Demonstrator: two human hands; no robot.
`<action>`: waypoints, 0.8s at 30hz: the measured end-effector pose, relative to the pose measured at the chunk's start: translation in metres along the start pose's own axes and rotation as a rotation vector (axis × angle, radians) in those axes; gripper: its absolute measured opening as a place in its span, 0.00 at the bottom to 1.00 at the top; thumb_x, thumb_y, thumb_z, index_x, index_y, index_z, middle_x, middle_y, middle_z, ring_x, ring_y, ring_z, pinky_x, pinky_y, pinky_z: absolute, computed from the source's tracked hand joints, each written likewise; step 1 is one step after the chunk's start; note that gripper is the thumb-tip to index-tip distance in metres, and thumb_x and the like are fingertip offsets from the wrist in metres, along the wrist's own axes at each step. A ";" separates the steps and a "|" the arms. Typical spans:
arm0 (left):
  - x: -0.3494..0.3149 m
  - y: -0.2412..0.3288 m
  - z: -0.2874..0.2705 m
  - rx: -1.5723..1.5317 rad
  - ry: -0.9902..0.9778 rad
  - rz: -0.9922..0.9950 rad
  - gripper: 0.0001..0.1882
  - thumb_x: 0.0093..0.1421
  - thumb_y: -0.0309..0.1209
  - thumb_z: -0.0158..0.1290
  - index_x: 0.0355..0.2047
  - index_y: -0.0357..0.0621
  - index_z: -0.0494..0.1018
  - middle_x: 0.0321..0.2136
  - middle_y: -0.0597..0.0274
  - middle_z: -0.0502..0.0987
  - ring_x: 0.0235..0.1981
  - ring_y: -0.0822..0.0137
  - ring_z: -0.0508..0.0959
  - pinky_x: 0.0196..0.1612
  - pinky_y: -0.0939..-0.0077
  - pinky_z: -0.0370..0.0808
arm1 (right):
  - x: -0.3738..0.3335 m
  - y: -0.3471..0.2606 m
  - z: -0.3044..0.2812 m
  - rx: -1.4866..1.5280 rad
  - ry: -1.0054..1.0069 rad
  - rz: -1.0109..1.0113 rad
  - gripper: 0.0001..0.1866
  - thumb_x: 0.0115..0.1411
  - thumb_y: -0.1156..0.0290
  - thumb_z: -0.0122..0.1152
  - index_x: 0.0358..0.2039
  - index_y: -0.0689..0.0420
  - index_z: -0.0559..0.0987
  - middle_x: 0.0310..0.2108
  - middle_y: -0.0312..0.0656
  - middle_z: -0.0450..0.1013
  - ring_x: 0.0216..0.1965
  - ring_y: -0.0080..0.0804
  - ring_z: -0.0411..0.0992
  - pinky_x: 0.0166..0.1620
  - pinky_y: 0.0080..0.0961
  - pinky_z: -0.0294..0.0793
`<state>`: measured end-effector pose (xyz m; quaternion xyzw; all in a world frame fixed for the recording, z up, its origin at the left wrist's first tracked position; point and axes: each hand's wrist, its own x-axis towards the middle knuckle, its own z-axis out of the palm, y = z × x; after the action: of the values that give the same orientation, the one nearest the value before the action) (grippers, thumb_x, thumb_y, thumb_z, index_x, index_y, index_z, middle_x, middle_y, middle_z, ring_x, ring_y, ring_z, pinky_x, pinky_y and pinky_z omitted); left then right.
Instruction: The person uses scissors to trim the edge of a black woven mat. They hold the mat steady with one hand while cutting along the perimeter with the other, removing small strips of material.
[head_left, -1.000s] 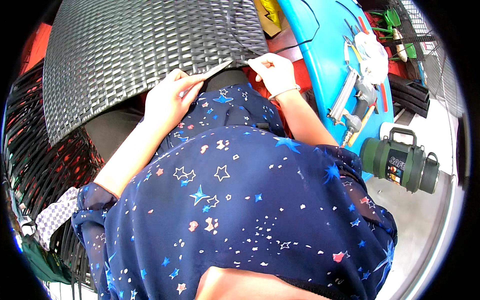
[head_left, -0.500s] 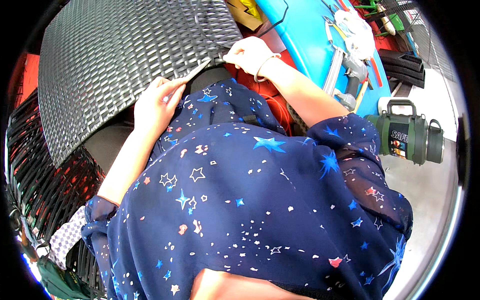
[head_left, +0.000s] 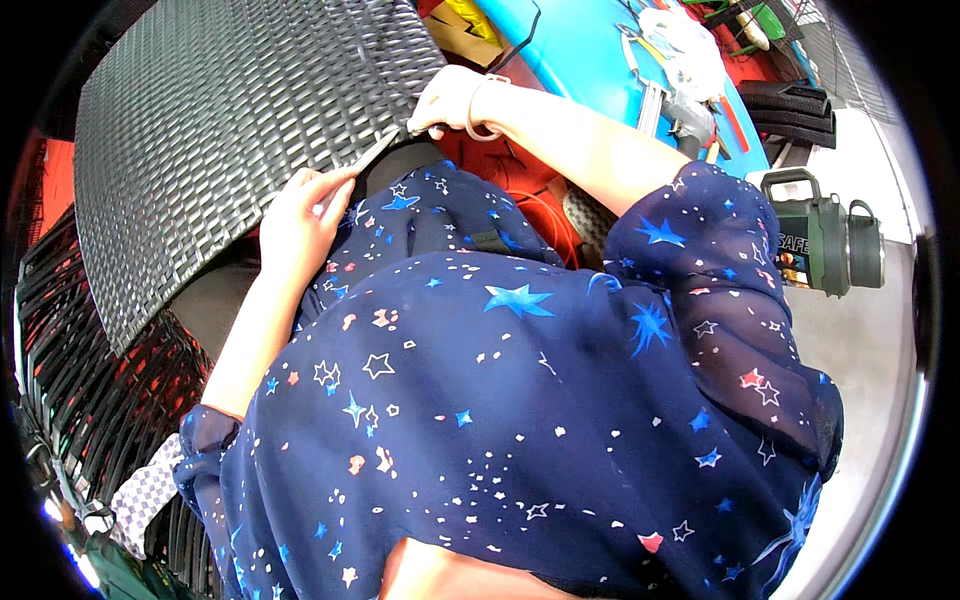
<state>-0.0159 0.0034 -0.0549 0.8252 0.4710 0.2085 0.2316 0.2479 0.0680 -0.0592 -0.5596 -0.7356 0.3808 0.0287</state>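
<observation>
A large black woven panel point(head_left: 230, 110), made of flat glossy strands, lies across my lap at the upper left. In my left hand point(head_left: 308, 212) is a slim grey pointed tool point(head_left: 376, 152), flat like a blade, pinched between thumb and fingers. Its tip points up and right at the panel's near right edge. My right hand point(head_left: 452, 100) is closed on that same edge by the corner, close to the tip. Whether its curled fingers hold a single loose strand or the edge itself is hard to tell. The tool's rear end is mostly hidden in my left hand.
Long loose black strands point(head_left: 95, 370) hang at the left. A blue table point(head_left: 580, 75) on the upper right bears a grey and black power tool point(head_left: 690, 122) and a clear plastic bag point(head_left: 690, 50). A dark green flask point(head_left: 825, 240) stands right of my elbow. Orange cord point(head_left: 545, 215) lies below.
My right hand has come closer to the tool's tip, its wrist turned and its forearm more level. The whole view has shifted slightly. My left hand keeps its hold on the tool.
</observation>
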 end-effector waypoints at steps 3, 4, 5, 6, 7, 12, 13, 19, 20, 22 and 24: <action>0.003 0.001 -0.002 0.005 -0.011 0.030 0.10 0.59 0.37 0.56 0.40 0.56 0.80 0.29 0.61 0.75 0.31 0.60 0.77 0.35 0.70 0.73 | 0.009 0.002 -0.011 -0.175 -0.077 -0.056 0.11 0.50 0.59 0.66 0.25 0.53 0.85 0.17 0.35 0.76 0.20 0.23 0.71 0.29 0.25 0.72; 0.002 0.001 -0.003 0.007 -0.019 0.024 0.10 0.59 0.37 0.56 0.40 0.56 0.80 0.29 0.61 0.75 0.31 0.60 0.77 0.35 0.70 0.74 | 0.009 -0.001 -0.011 -0.207 -0.038 -0.058 0.11 0.50 0.59 0.66 0.26 0.53 0.85 0.19 0.36 0.77 0.21 0.24 0.73 0.30 0.25 0.73; 0.002 0.001 -0.006 0.008 -0.026 0.018 0.10 0.59 0.37 0.56 0.40 0.56 0.80 0.29 0.61 0.75 0.31 0.60 0.78 0.35 0.70 0.74 | 0.008 -0.006 -0.010 -0.240 0.002 -0.061 0.11 0.50 0.59 0.66 0.26 0.53 0.85 0.20 0.37 0.78 0.23 0.26 0.74 0.32 0.26 0.74; 0.001 0.000 -0.009 0.026 -0.029 0.024 0.10 0.59 0.37 0.56 0.40 0.56 0.80 0.29 0.61 0.75 0.31 0.59 0.77 0.35 0.70 0.74 | 0.006 -0.012 -0.008 -0.269 0.041 -0.064 0.11 0.49 0.59 0.65 0.27 0.52 0.85 0.21 0.38 0.78 0.25 0.28 0.76 0.33 0.27 0.75; 0.000 -0.001 -0.013 0.045 -0.032 0.030 0.10 0.59 0.38 0.56 0.40 0.56 0.80 0.29 0.61 0.75 0.31 0.59 0.77 0.35 0.69 0.74 | -0.002 -0.024 -0.011 -0.310 0.042 -0.036 0.11 0.49 0.60 0.64 0.29 0.52 0.85 0.25 0.40 0.79 0.29 0.32 0.78 0.37 0.30 0.76; -0.008 -0.014 -0.019 0.040 0.001 -0.036 0.10 0.59 0.37 0.56 0.40 0.55 0.80 0.28 0.60 0.74 0.30 0.59 0.77 0.34 0.70 0.73 | 0.007 -0.013 -0.007 -0.409 0.049 -0.230 0.11 0.51 0.60 0.61 0.27 0.54 0.83 0.26 0.42 0.78 0.31 0.39 0.77 0.38 0.33 0.75; -0.011 -0.016 -0.022 0.021 -0.003 -0.064 0.10 0.59 0.37 0.56 0.40 0.55 0.80 0.27 0.61 0.74 0.29 0.59 0.77 0.34 0.70 0.73 | 0.008 -0.015 -0.009 -0.422 0.042 -0.264 0.11 0.52 0.60 0.61 0.27 0.54 0.83 0.26 0.42 0.78 0.31 0.39 0.77 0.38 0.33 0.75; -0.025 -0.020 -0.023 -0.011 0.067 -0.048 0.09 0.59 0.36 0.57 0.39 0.54 0.80 0.26 0.62 0.73 0.28 0.62 0.77 0.33 0.71 0.73 | -0.009 0.002 -0.004 -0.168 0.171 -0.331 0.14 0.54 0.56 0.64 0.28 0.53 0.80 0.27 0.36 0.74 0.28 0.33 0.72 0.34 0.29 0.72; -0.025 -0.023 -0.023 -0.030 0.072 -0.052 0.09 0.59 0.36 0.57 0.40 0.54 0.80 0.26 0.62 0.73 0.28 0.62 0.77 0.33 0.71 0.73 | -0.014 0.005 -0.003 -0.114 0.260 -0.363 0.13 0.53 0.57 0.66 0.28 0.53 0.80 0.27 0.35 0.73 0.27 0.30 0.71 0.33 0.26 0.72; -0.022 -0.023 -0.023 -0.074 0.071 -0.055 0.09 0.59 0.36 0.57 0.40 0.54 0.79 0.26 0.62 0.74 0.28 0.62 0.77 0.33 0.71 0.73 | -0.022 0.009 -0.005 -0.107 0.246 -0.287 0.13 0.52 0.56 0.63 0.28 0.53 0.80 0.28 0.39 0.74 0.34 0.34 0.74 0.40 0.28 0.74; -0.021 -0.021 -0.023 -0.158 0.077 -0.121 0.10 0.60 0.35 0.56 0.42 0.54 0.79 0.29 0.63 0.76 0.27 0.65 0.76 0.33 0.74 0.73 | -0.014 0.010 0.002 -0.052 0.157 -0.230 0.11 0.51 0.58 0.64 0.28 0.51 0.81 0.27 0.38 0.74 0.33 0.34 0.75 0.38 0.27 0.74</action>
<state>-0.0527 -0.0011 -0.0514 0.7658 0.5106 0.2622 0.2900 0.2602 0.0559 -0.0614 -0.5005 -0.7999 0.3106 0.1150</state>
